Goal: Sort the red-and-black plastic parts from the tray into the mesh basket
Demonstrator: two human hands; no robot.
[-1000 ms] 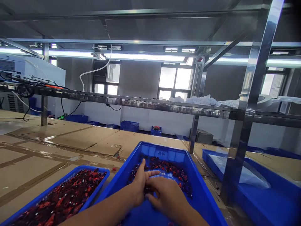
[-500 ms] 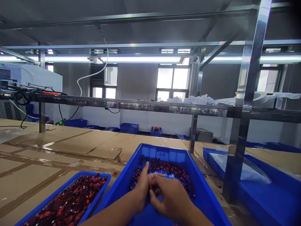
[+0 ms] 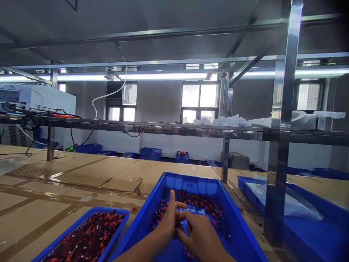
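In the head view, both my hands meet over a deep blue bin (image 3: 240, 214) that holds scattered small dark red, glossy pieces (image 3: 201, 200). My left hand (image 3: 168, 218) is cupped with its thumb pointing up, and some dark red pieces lie against its palm and fingers. My right hand (image 3: 201, 231) faces it, thumb and index finger pinched on a dark piece at the left palm. The exact kind of these pieces is too small to make out. To the left, a shallower blue basket (image 3: 127, 214) is heaped with the same dark red pieces.
A steel post (image 3: 278, 189) rises right of the bin and carries a metal shelf (image 3: 163, 128) across the view. Beyond the post, another blue bin (image 3: 308, 233) holds a clear plastic bag (image 3: 291, 203). Taped cardboard (image 3: 81, 174) covers the table.
The view has tilted slightly upward, so the scene sits lower. My right fingers have shifted at the left palm, and dark pieces show more clearly between the hands.
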